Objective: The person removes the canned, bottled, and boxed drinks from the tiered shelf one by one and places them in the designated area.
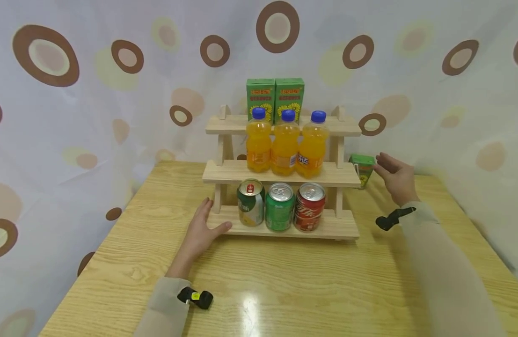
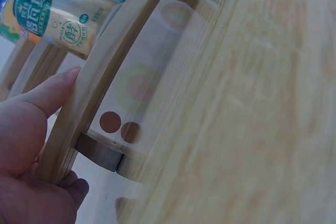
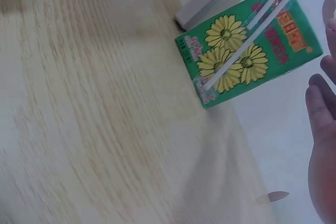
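Note:
A three-tier wooden display rack (image 1: 284, 176) stands on the table. My left hand (image 1: 200, 230) grips the left end of its bottom shelf board (image 2: 86, 98), thumb along the front edge and fingertips showing behind. Nearest to that thumb is a green-and-silver can (image 1: 251, 206), upright on the bottom shelf. Behind the rack's right end stands a green drink carton (image 1: 363, 169) with yellow flowers and a bent white straw (image 3: 247, 40) on its side. My right hand (image 1: 397, 179) is just right of this carton, fingers extended toward its top, with a gap between them in the right wrist view.
Beside the first can stand a green can (image 1: 280, 208) and a red can (image 1: 310, 208). Three orange drink bottles (image 1: 285, 150) with blue caps fill the middle shelf. Two more green cartons (image 1: 260, 96) stand on top. A patterned cloth (image 1: 157, 93) hangs behind the wooden table (image 1: 263, 276).

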Demonstrator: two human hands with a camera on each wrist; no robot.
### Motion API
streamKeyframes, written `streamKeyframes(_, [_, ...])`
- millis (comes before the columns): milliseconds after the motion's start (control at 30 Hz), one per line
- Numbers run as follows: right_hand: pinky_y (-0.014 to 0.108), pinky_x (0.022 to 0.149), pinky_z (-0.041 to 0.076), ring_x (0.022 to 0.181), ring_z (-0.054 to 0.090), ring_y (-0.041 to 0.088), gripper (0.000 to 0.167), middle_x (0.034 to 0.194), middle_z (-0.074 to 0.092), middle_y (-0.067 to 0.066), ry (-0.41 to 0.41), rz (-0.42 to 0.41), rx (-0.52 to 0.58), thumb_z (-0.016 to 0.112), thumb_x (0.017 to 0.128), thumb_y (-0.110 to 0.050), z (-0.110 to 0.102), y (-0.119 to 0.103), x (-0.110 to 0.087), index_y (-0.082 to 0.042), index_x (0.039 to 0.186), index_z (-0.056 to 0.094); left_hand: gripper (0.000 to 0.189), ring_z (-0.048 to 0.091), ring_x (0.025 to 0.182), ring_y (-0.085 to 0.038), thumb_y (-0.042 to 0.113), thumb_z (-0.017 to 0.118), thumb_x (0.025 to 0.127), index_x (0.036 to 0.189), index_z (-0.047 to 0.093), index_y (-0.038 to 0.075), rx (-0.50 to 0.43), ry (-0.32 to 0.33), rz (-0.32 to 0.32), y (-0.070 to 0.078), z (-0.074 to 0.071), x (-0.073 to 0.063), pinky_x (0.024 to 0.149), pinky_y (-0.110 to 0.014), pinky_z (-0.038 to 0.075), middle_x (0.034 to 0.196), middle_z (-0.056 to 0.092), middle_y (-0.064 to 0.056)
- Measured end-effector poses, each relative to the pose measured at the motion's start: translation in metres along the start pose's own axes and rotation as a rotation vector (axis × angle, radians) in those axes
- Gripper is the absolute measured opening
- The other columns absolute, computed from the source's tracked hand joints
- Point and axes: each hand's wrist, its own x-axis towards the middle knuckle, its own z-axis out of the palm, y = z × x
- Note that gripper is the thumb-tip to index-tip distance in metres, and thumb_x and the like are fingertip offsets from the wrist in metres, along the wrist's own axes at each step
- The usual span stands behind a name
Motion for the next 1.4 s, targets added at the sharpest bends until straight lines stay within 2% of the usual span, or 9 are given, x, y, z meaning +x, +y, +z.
streamKeyframes(100, [0.012, 0.089, 0.047, 0.128, 0.052, 0.018, 0.058, 0.144, 0.048, 0.022, 0.013, -0.025, 0.004, 0.066, 0.095, -0.012, 0.0, -0.01, -0.003, 0.003, 0.146, 0.043, 0.097, 0.013, 0.148, -0.034, 0.046, 0.074, 0.087, 0.156, 0.021, 0.002, 0.004, -0.004, -0.002, -0.001, 0.0, -0.001, 0.115, -0.055, 0.021, 0.164, 0.009, -0.01])
streamKeyframes(200, [0.01, 0.088, 0.047, 0.115, 0.059, 0.005, 0.055, 0.137, 0.059, 0.01, 0.024, -0.064, -0.033, 0.067, 0.095, -0.012, -0.001, -0.022, -0.006, 0.002, 0.144, 0.047, 0.098, 0.013, 0.148, -0.035, 0.045, 0.074, 0.087, 0.156, 0.021, 0.001, 0.005, -0.005, 0.003, -0.002, 0.0, -0.001, 0.115, -0.056, 0.021, 0.164, 0.009, -0.012])
streamKeyframes(367, [0.01, 0.087, 0.046, 0.107, 0.061, -0.001, 0.051, 0.125, 0.066, -0.004, 0.022, -0.104, -0.058, 0.068, 0.094, -0.013, -0.001, -0.05, -0.012, 0.001, 0.141, 0.052, 0.097, 0.013, 0.148, -0.035, 0.045, 0.074, 0.088, 0.156, 0.021, 0.001, -0.005, 0.004, 0.009, -0.002, 0.001, -0.001, 0.115, -0.056, 0.021, 0.164, 0.01, -0.012])
streamKeyframes(533, [0.009, 0.086, 0.047, 0.105, 0.062, -0.002, 0.05, 0.125, 0.067, 0.0, 0.015, -0.112, -0.058, 0.069, 0.094, -0.013, 0.002, -0.075, -0.016, 0.001, 0.139, 0.054, 0.098, 0.012, 0.148, -0.034, 0.045, 0.075, 0.087, 0.156, 0.021, 0.001, -0.01, 0.005, -0.009, -0.003, 0.002, -0.003, 0.116, -0.055, 0.019, 0.164, 0.009, -0.012])
streamKeyframes(733, [0.011, 0.087, 0.047, 0.107, 0.062, 0.001, 0.048, 0.126, 0.067, 0.002, 0.018, -0.137, -0.049, 0.07, 0.093, -0.014, 0.003, -0.086, -0.004, -0.004, 0.138, 0.058, 0.096, 0.013, 0.148, -0.034, 0.043, 0.076, 0.087, 0.155, 0.023, 0.0, -0.011, 0.022, -0.007, -0.004, 0.003, -0.004, 0.116, -0.054, 0.019, 0.164, 0.011, -0.012])
streamKeyframes(933, [0.013, 0.089, 0.047, 0.11, 0.062, 0.007, 0.045, 0.124, 0.067, 0.003, -0.011, -0.195, 0.004, 0.071, 0.092, -0.012, 0.016, -0.108, 0.004, -0.006, 0.135, 0.061, 0.096, 0.011, 0.148, -0.034, 0.042, 0.075, 0.087, 0.155, 0.022, 0.0, -0.026, 0.015, -0.005, -0.003, 0.005, -0.004, 0.116, -0.055, 0.019, 0.164, 0.01, -0.012])
streamKeyframes(1200, [0.019, 0.092, 0.049, 0.11, 0.063, 0.019, 0.041, 0.12, 0.068, 0.011, -0.077, -0.247, 0.271, 0.071, 0.089, -0.001, 0.037, -0.14, 0.014, 0.003, 0.129, 0.063, 0.096, 0.011, 0.149, -0.031, 0.045, 0.074, 0.087, 0.156, 0.022, 0.003, -0.017, 0.004, 0.006, 0.001, 0.004, 0.001, 0.116, -0.054, 0.02, 0.164, 0.01, -0.009])
streamKeyframes(1300, [0.018, 0.089, 0.051, 0.11, 0.064, 0.016, 0.045, 0.122, 0.068, 0.007, -0.088, -0.243, 0.281, 0.072, 0.088, -0.001, 0.045, -0.151, 0.018, 0.0, 0.132, 0.061, 0.097, 0.011, 0.149, -0.031, 0.046, 0.074, 0.087, 0.156, 0.022, 0.003, -0.008, 0.003, 0.0, 0.001, 0.002, 0.002, 0.116, -0.054, 0.02, 0.164, 0.01, -0.009])
streamKeyframes(1400, [0.017, 0.085, 0.052, 0.111, 0.064, 0.014, 0.045, 0.125, 0.067, 0.006, -0.091, -0.252, 0.202, 0.072, 0.089, -0.005, 0.052, -0.162, 0.022, -0.002, 0.133, 0.061, 0.097, 0.011, 0.149, -0.031, 0.046, 0.074, 0.087, 0.156, 0.022, 0.002, -0.007, 0.002, -0.006, 0.0, 0.001, 0.001, 0.117, -0.053, 0.019, 0.164, 0.01, -0.009])
